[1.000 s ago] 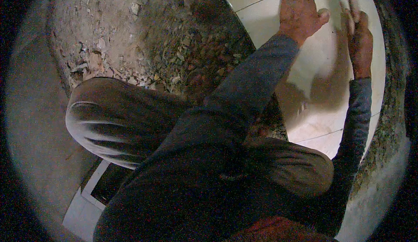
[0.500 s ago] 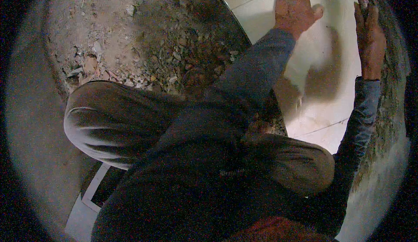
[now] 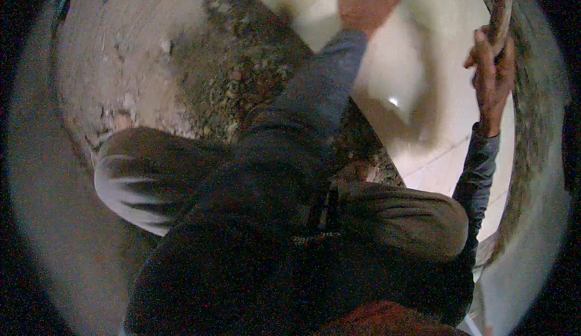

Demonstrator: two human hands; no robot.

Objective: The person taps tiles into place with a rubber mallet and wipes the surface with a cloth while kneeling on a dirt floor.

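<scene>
Head view: right hand [image 3: 494, 81], grip around a stick [image 3: 502, 15], now farther over pale tiles [image 3: 452, 18], left hand [image 3: 362, 3] spread

It's dim in here, with a small bright glare on the pale tiles [image 3: 448, 9], broad soft shadows, motion-smeared rubble [image 3: 239, 64], and curved, blackened edges.

Dirt ground [image 3: 136, 39] upper left, pale grey-brown, scattered stones, blurred. Darker patch of rubble [image 3: 227, 91] toward centre, loose chips. Smooth grey surface [image 3: 51, 221] along left rim, wall or floor unclear. Rough brown strip [image 3: 534, 88] curving down right side, duller grey surface [image 3: 538, 233] beyond. Lighting uneven: small bright glare [image 3: 394, 101] right of centre, dim lower down.
</scene>
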